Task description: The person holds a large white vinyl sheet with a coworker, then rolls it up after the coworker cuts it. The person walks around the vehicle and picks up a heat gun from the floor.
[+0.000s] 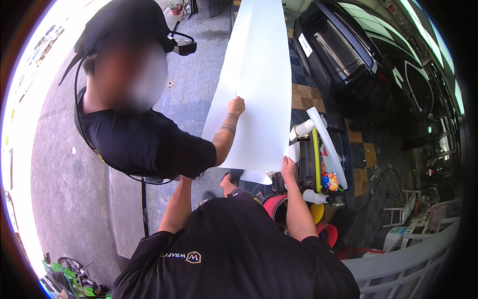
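Note:
A long white sheet [259, 124] stretches away from me, narrowing toward the far end. At its near right corner my right hand [288, 172] grips the edge, thumb on top and fingers underneath. My left forearm reaches toward the sheet's near left side, but a co-worker's black sleeve [174, 149] covers my left hand, so its fingers are hidden. The co-worker's closed hand [236, 105] rests over the middle of the sheet; whatever it may hold is too small to make out. A faint line runs lengthwise up the sheet from that hand.
A co-worker in a black cap [124, 25] leans in from the left. Right of the sheet stand a cart with a yellow-green edge [316, 159], a white roll [328, 149], a white bottle [314, 197] and a red bucket [275, 205]. Beyond is a black vehicle [338, 50].

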`<state>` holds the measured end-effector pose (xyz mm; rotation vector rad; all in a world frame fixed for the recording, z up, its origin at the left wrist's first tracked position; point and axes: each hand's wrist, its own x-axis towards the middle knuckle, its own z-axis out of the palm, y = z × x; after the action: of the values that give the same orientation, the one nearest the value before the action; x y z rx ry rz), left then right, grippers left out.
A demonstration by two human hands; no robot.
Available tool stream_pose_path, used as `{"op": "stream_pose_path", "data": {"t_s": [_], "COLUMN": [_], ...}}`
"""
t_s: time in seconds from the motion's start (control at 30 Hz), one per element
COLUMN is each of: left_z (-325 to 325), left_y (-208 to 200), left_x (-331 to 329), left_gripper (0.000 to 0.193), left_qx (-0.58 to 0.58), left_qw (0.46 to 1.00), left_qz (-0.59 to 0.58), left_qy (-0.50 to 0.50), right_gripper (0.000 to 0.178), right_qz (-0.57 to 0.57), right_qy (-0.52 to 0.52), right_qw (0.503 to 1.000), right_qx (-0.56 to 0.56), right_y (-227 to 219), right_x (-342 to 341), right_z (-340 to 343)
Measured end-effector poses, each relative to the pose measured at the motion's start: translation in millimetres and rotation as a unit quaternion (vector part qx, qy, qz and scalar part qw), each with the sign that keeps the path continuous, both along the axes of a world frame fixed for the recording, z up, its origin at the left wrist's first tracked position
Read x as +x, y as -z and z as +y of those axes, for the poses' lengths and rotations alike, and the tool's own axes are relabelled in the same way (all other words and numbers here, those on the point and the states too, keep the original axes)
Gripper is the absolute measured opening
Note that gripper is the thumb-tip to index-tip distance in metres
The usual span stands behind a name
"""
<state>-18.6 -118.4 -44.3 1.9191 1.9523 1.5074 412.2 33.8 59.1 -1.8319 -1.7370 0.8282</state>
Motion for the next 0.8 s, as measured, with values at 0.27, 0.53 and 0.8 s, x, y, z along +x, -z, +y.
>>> {"op": "stream_pose_path", "data": {"t_s": [0.27,0.53,0.8], "left_z": [1.8,16.5,7.4], "left_y": [-104.9,-72.5,-83.8], "left_x": [29.3,20.8,24.3], "left_gripper": [0.033,0.042,0.041], "left_qx": [-0.253,-0.339,-0.304], "left_qw": [0.828,0.837,0.853], "left_qz": [-0.501,-0.429,-0.424], "left_qy": [0.015,-0.033,-0.026], "right_gripper": [0.040,0.040,0.039], "right_qz": [0.031,0.028,0.012], "right_qy": [-0.004,-0.006,0.002], "right_qw": [0.999,0.999,1.000], "right_qx": [0.026,0.020,0.009], "right_y": [2.2,0.8,4.7], "right_x": [-4.2,-3.0,-3.4], "right_z": [-4.2,-11.1,-10.9]}}
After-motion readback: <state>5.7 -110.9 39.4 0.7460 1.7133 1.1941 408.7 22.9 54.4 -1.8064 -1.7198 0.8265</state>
